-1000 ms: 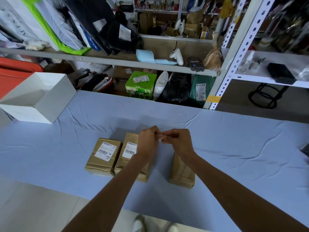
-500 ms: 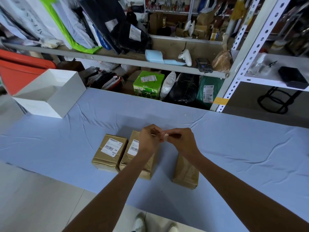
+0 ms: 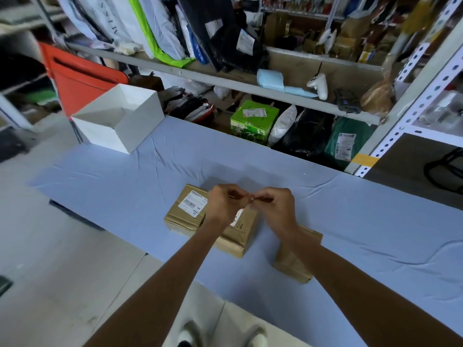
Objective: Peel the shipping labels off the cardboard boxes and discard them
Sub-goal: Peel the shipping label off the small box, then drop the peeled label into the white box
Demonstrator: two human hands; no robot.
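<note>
- While both hands meet in the air above the boxes, the left hand [image 3: 223, 205] and the right hand [image 3: 278, 209] have their fingers curled in, and both pinch one small pale scrap [image 3: 251, 198] between them; it is too tiny to be sure, but it is likely a peeled label, squeezed small so it won't stick to things
- Three brown boxes sit near the front edge of the table [image 3: 120, 191]; the left box [image 3: 175, 221] has its white label [image 3: 192, 204] on top; the middle box [image 3: 238, 240] shows a bit of a second label [image 3: 236, 218] beside the left wrist; the right box [image 3: 293, 266] shows none
- An open white bin [image 3: 141, 126] waits at the far left corner, likely for the scraps
</note>
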